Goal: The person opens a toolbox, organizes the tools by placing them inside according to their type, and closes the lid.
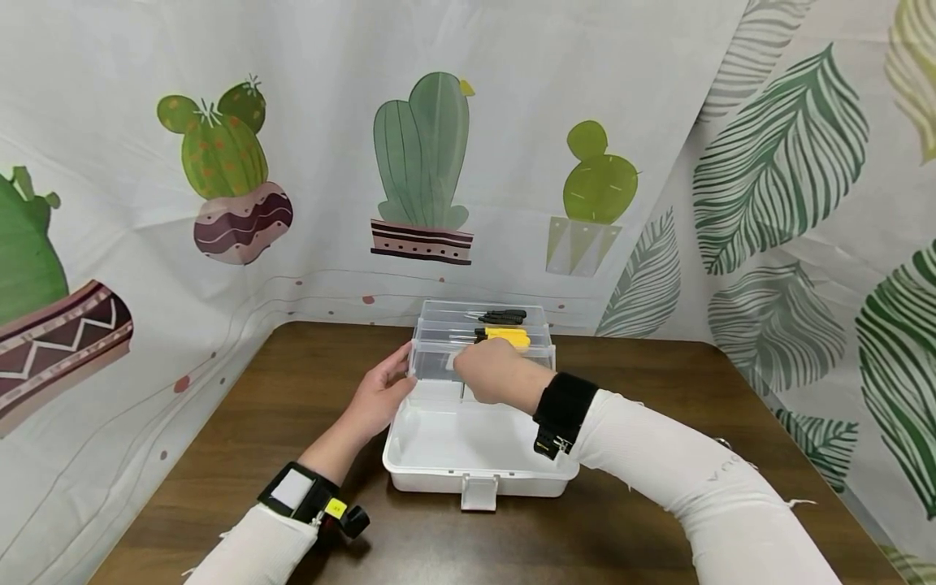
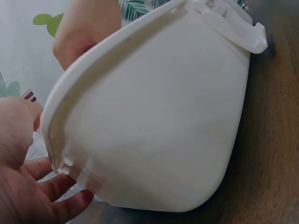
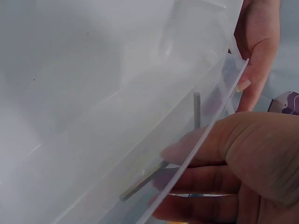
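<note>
At the head view's centre, a grey metal rod (image 3: 196, 109) (seemingly bent) sits in a clear tray (image 1: 431, 364); in the right wrist view one end points up, the other lower left. The nearer right hand (image 1: 503, 372) pinches it, fingertips hiding its middle. Left of it, the left hand (image 1: 376, 398), fingers loosely spread, touches the white box (image 1: 417, 481); the exact contact is unclear.

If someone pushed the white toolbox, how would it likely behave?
The white toolbox is probably stiff: it looks moulded and holds its shape. Low and broad, it would likely slide rather than tip. The yellow handles in the clear trays might roll.
</note>
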{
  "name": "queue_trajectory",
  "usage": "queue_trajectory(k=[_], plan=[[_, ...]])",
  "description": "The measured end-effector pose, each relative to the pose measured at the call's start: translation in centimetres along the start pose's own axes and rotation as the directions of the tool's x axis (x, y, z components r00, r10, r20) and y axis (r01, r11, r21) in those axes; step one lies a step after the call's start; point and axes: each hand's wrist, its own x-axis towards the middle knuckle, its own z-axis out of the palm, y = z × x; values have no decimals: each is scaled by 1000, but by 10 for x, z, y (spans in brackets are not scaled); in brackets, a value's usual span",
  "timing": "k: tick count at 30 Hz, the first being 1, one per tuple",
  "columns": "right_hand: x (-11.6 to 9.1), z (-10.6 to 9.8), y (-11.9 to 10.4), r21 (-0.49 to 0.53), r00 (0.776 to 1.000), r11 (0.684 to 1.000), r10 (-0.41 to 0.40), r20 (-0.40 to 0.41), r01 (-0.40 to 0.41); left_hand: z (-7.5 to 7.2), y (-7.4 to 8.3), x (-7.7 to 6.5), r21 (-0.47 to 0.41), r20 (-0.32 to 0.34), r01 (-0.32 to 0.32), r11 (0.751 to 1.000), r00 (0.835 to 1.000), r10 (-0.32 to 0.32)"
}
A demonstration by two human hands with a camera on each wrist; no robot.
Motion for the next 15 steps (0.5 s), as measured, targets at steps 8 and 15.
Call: queue_trajectory(k=[8,15], plan=[[9,-4,-4,-40,995,999,34,92,-30,0,-1,0,8,-15,15,1000,1000,-15],[13,-2,-4,-46,993,998,57,100,-53,0,-1,-1,15,-5,-11,1000,1000,12]])
